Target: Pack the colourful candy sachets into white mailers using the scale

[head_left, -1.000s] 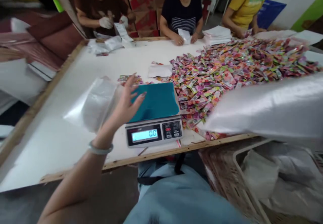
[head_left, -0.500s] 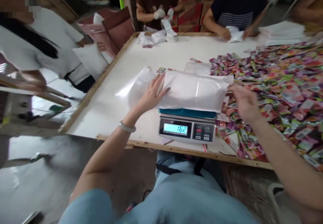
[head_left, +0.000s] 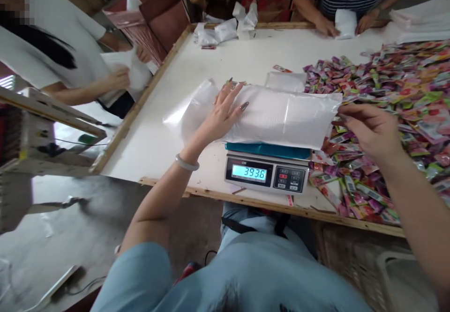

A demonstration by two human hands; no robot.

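Note:
A stack of clear white plastic bags (head_left: 277, 117) lies across a digital scale (head_left: 267, 174), whose lit display seems to read 3936. My left hand (head_left: 227, 110) rests flat on the left part of the stack with its fingers apart. At the right edge of the bags, my right hand (head_left: 369, 127) is closed, thumb and fingers pinching a bag's edge. The scale's blue-green plate (head_left: 269, 150) shows only along its front, under the bags. Another folded clear bag (head_left: 286, 81) lies just behind the stack.
A big heap of colourful small packets (head_left: 397, 101) covers the table's right side. Wooden strips edge the white table (head_left: 144, 134). Two co-workers handle white pouches at the far edge; a person at left holds a white bag (head_left: 138, 75). White sheets (head_left: 425, 19) are stacked at far right.
The display has gone from about 162 to about 3936. My right hand has come to the bag's right edge and pinches it. The left hand stays on the stack.

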